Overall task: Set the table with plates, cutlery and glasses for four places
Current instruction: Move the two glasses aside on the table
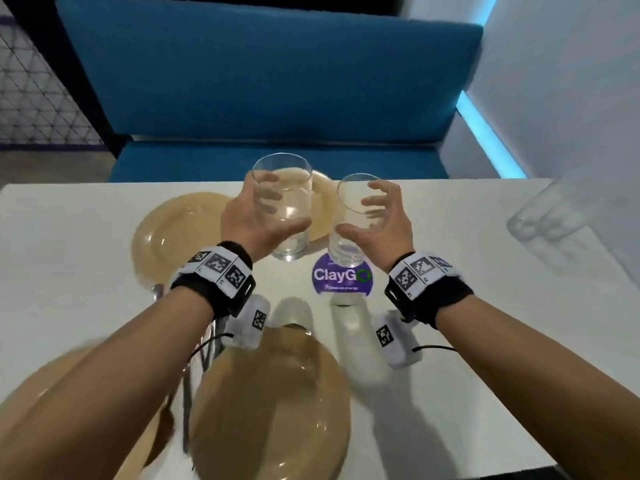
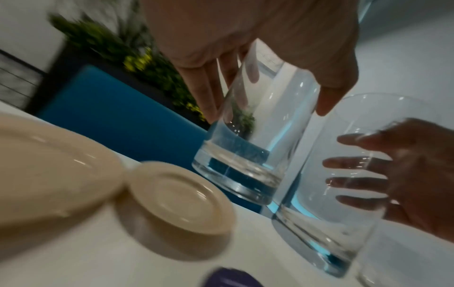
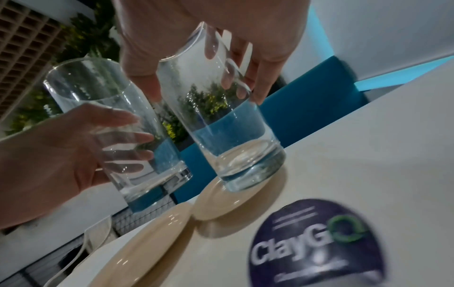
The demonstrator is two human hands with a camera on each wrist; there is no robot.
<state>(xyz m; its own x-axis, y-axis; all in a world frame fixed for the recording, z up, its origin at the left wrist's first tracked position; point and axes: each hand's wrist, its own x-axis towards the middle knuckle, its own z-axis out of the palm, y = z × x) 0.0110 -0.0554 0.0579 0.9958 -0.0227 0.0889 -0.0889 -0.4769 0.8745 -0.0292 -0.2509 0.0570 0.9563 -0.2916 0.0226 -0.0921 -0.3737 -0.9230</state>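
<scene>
My left hand [image 1: 277, 206] grips a clear, empty tumbler [image 1: 291, 244] round its side and holds it above the white table [image 1: 450, 271]. My right hand [image 1: 367, 216] grips a second tumbler [image 1: 346, 251] just to the right, also off the table. The two glasses are close together and upright. Tan plates lie at the far left [image 1: 173, 233], behind the glasses [image 1: 323, 199], near me [image 1: 273, 403] and under my left forearm [image 1: 38, 393]. Cutlery [image 1: 194, 368] lies between the two near plates, partly hidden by my left wrist.
A purple ClayGo sticker [image 1: 343, 280] is on the table below the right tumbler. More clear glasses [image 1: 540, 216], blurred, stand at the far right. A blue bench [image 1: 270, 81] runs behind the table, and a white wall [image 1: 571, 98] closes the right side.
</scene>
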